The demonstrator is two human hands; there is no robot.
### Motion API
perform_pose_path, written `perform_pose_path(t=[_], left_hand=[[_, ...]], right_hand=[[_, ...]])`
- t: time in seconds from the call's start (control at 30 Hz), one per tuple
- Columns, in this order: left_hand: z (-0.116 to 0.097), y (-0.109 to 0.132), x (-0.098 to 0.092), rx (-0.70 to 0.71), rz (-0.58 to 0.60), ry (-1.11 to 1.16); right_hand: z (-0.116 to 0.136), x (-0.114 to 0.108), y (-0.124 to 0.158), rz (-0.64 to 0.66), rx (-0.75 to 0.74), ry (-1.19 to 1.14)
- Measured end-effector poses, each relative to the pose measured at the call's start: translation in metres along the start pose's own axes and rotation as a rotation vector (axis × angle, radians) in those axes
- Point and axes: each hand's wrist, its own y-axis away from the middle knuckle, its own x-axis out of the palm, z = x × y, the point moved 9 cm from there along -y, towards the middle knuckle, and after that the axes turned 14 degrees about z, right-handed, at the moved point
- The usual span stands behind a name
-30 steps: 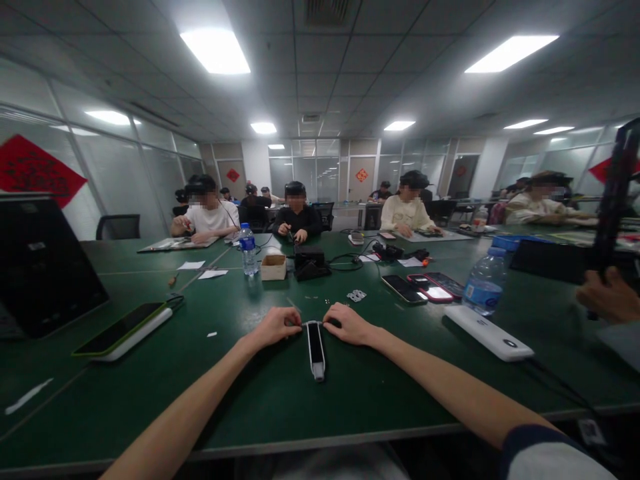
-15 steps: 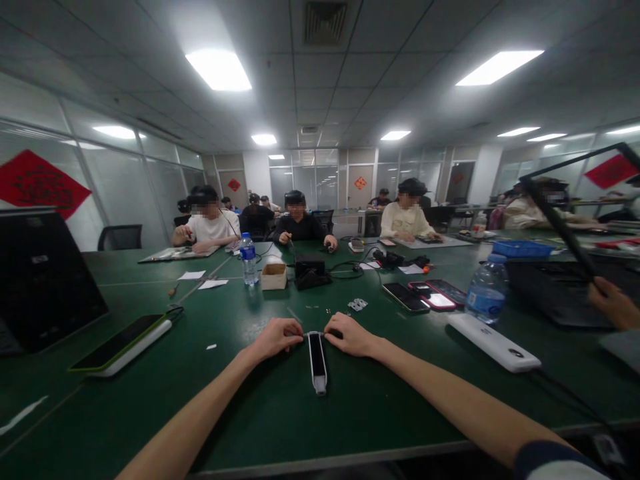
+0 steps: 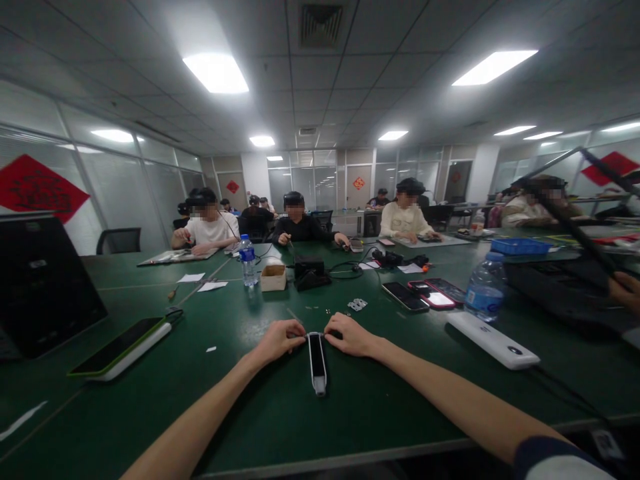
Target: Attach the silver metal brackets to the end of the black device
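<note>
A slim, elongated device [image 3: 318, 363] with a dark face and pale rim lies on the green table [image 3: 260, 420], its narrow end towards me. My left hand [image 3: 280, 339] is closed in a pinch at the device's far left corner. At the far right corner, my right hand [image 3: 350, 335] also pinches, thumb and fingers pressed together. Whatever is between the fingertips is too small to name. Just beyond my hands lie a small grey metal piece [image 3: 357, 305] with holes and some tiny parts.
To the left are a green-edged phone [image 3: 125, 343] and a black HP computer case [image 3: 45, 287]. A white power bank [image 3: 493, 340], water bottle [image 3: 485, 290] and phones [image 3: 405, 297] lie right. A small box [image 3: 273, 278] stands ahead. Co-workers sit opposite; a person's hand [image 3: 625, 288] holds a black frame.
My left hand has shifted slightly right, closer to the device. My right hand and the device look unmoved. At right, the co-worker's black frame has shifted and tilted.
</note>
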Motion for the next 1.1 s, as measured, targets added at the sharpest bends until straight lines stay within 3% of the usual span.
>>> perform_pose_path(t=[0.57,0.93,1.1], left_hand=[[-0.006,0.001,0.001,0.026,0.0,-0.039],[-0.014,0.001,-0.004,0.017,-0.025,-0.182],[-0.015,0.002,-0.006,0.017,-0.042,-0.19]], right_hand=[[0.004,-0.002,-0.002,-0.001,0.005,0.023],[0.002,-0.005,0.0,0.059,0.009,0.038],[-0.019,-0.015,0.003,0.006,0.059,0.128]])
